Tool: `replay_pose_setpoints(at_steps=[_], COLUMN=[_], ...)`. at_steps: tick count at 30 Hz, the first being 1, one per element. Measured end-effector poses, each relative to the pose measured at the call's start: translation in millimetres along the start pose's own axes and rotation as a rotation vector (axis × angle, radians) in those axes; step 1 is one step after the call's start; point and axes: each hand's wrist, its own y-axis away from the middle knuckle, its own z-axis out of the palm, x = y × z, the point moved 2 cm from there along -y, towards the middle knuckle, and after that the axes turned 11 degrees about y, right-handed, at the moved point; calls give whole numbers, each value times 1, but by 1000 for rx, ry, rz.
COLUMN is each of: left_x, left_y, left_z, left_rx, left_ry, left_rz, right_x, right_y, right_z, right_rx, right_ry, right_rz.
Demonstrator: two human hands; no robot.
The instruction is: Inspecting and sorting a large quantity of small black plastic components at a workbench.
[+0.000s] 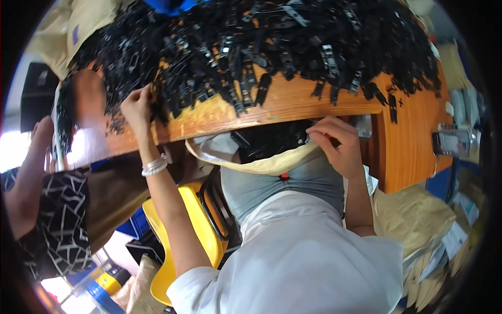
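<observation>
A wide heap of small black plastic clip-like pieces (251,47) covers the far part of the wooden table. My left hand (138,111) is at the near left edge of this heap, its fingers pinched together beside dark pieces; what lies between the fingertips is too small to tell. On my lap sits an open sack (272,163) with a pale yellowish rim, holding more black pieces (269,141). My right hand (339,145) hovers at the sack's right side, fingers curled with thumb and forefinger close together. Whatever they hold is hidden.
The table's wooden edge (251,119) runs just beyond the sack. At left, another person's arm (31,172) reaches to the table. A yellow chair (172,230) stands left of me. Brown sacks (418,220) are piled at right, below a phone (453,143) by the table.
</observation>
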Motion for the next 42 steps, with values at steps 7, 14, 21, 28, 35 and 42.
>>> replay_pose_setpoints(at_steps=[7,14,21,28,35,42], left_x=[51,98,120,125,148,147], left_y=[32,73,109,154,167,166], left_z=[27,58,82,104,106,102], left_rx=[6,-111,-704,-868,-856,-824], left_ry=[682,886,1095,1203,1141,1129], left_rz=[-117,-191,-323,-337,-198,-155], right_x=[55,94,117,45,-32,-34], right_y=[14,11,-15,-15,-21,-20], right_z=[-68,-131,-136,-95,-18,-7], right_rx=[737,763,448,604,244,209], right_ry=[541,973,1078,701,286,314], right_rz=[381,669,586,134,-274,-360])
